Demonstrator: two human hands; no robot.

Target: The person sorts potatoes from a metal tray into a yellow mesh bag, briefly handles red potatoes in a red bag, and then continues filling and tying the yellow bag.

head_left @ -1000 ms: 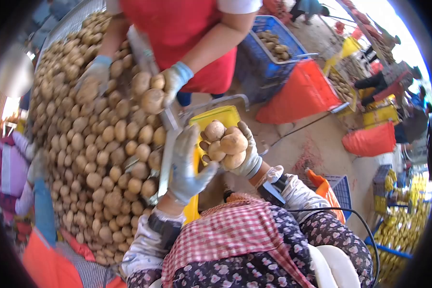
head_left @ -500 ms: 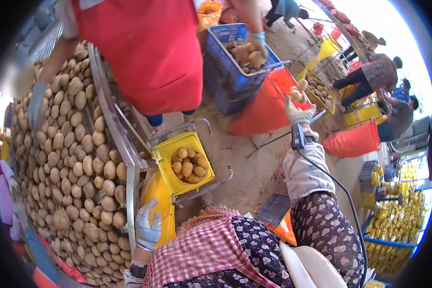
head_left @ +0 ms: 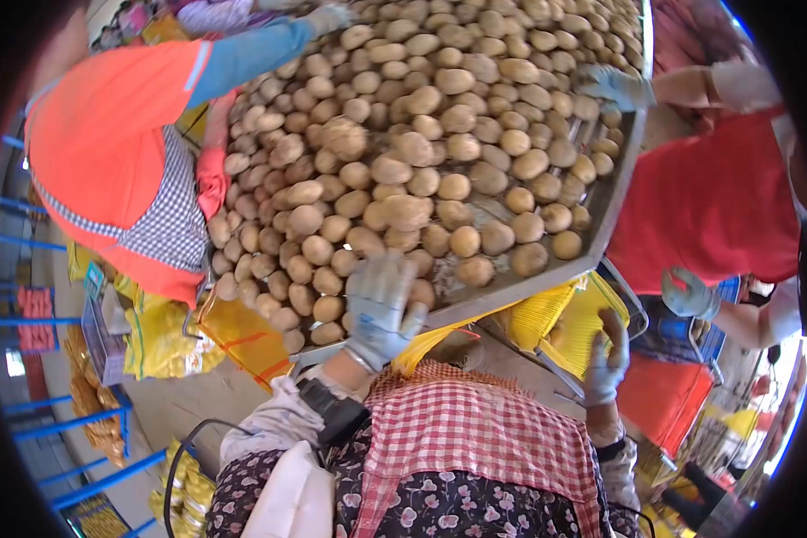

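Observation:
A broad heap of brown potatoes (head_left: 453, 188) covers the metal-edged sorting table in front of me. My left hand (head_left: 381, 309), in a pale glove, lies at the near edge of the heap with its fingers stretched over potatoes; blur hides whether it grips one. A single potato (head_left: 421, 292) sits right beside its thumb. My right hand (head_left: 606, 359), also gloved, is raised away from the heap with fingers apart and nothing visible in it. Closest to it is a yellow mesh basket (head_left: 592, 314), below the table edge.
A co-worker in a red apron (head_left: 704, 211) stands at the right, one gloved hand on the potatoes. Another in an orange top (head_left: 108, 134) reaches over the heap from the left. The metal table rim (head_left: 533, 282) runs before me. Blue racks (head_left: 72, 414) stand far left.
My view has swung left, so the potato heap is now ahead and the red-aproned co-worker is at the right. My left hand has moved onto the potatoes. The potatoes by my right hand are gone.

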